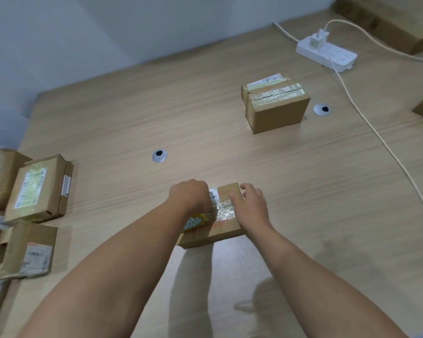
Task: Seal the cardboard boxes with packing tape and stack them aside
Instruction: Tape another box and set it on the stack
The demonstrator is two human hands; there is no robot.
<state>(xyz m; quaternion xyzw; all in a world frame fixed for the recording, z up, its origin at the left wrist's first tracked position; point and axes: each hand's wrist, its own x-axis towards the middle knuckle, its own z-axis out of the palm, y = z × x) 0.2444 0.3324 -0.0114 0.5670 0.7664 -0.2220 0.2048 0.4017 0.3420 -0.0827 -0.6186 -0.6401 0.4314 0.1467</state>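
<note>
Cardboard box sits on the table close to the person, half hidden by both hands. Left hand grips the tape roll, which is mostly hidden under the wrist. Right hand rests on the box top, fingers loose, grasping nothing; box pile at the left edge is cut off.

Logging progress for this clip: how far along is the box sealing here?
Done: taped boxes lie piled at left. In hand: left hand holds the tape roll on the centre box while the right hand presses the tape strip down. Left: finishing it, stacking it, and likely moving the far box.
</note>
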